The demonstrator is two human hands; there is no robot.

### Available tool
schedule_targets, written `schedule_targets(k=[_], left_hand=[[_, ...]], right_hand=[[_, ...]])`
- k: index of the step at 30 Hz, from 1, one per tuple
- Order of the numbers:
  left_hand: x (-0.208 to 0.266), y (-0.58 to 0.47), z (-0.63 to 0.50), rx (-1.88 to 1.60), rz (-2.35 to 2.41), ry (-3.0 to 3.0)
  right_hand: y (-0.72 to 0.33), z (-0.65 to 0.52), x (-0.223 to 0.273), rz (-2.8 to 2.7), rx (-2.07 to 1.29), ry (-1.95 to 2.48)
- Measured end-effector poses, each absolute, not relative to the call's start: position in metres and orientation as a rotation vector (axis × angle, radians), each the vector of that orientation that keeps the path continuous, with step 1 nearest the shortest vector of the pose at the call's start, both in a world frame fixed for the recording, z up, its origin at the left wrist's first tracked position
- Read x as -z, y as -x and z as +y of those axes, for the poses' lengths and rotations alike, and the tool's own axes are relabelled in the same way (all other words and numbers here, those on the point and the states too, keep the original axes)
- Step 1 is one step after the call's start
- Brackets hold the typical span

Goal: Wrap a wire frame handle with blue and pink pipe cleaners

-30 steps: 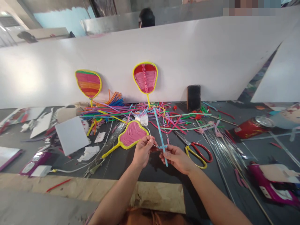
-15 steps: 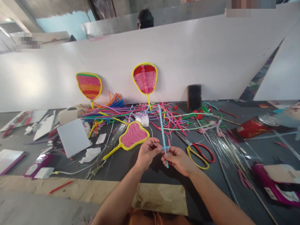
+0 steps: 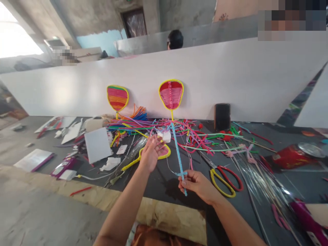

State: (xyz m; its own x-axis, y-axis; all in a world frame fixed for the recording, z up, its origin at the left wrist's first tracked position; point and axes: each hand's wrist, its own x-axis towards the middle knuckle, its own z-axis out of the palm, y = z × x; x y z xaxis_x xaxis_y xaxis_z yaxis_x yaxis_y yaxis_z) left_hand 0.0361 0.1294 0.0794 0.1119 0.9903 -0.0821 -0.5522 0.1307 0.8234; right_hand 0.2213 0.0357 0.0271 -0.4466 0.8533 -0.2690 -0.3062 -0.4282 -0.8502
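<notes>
My right hand (image 3: pixel 196 185) pinches a light blue pipe-cleaner stem (image 3: pixel 178 153) near its lower end, just under a short blue crosspiece. Thin bent wire curves up on both sides of this stem. My left hand (image 3: pixel 149 156) is off the stem, raised with its fingers loosely apart; I see nothing held in it. Behind that hand lies a pink fan with a yellow edge (image 3: pixel 132 164), partly covered by it. Scissors (image 3: pixel 225 177) with one red and one yellow handle rest to the right of my right hand.
Two colourful fans, one striped (image 3: pixel 117 98) and one red and pink (image 3: pixel 171 94), lean against the white board (image 3: pixel 202 75). Tangled pipe cleaners (image 3: pixel 202 140) spread before them. A black phone (image 3: pixel 222 117) stands upright; a red can (image 3: pixel 294 155) lies at right. Someone's head (image 3: pixel 175 39) shows behind the board.
My left hand has let go of the blue stem's crosspiece and moved up and left, over the pink fan. My right hand still holds the stem. The camera view has shifted.
</notes>
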Motion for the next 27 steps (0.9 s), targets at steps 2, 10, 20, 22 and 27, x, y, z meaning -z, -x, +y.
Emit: schedule_targets(k=[2, 10, 20, 22, 27], left_hand=[[-0.095, -0.026, 0.143, -1.313, 0.836, -0.887], [-0.123, -0.018, 0.172, -0.745, 1.032, -1.361], [-0.095, -0.045, 0.180, -0.206, 0.746, -1.008], [-0.087, -0.050, 0.181, -0.176, 0.759, -1.057], [-0.068, -0.056, 0.188, -0.201, 0.839, -1.341]], right_hand=[[-0.219, 0.033, -0.028, -1.012, -1.994, 0.928], [-0.214, 0.016, -0.037, -1.221, -2.129, 0.902], [-0.236, 0.013, -0.030, -0.683, -1.751, 1.056], [-0.234, 0.014, -0.029, -0.686, -1.729, 1.030], [-0.224, 0.008, -0.024, -0.688, -1.681, 1.175]])
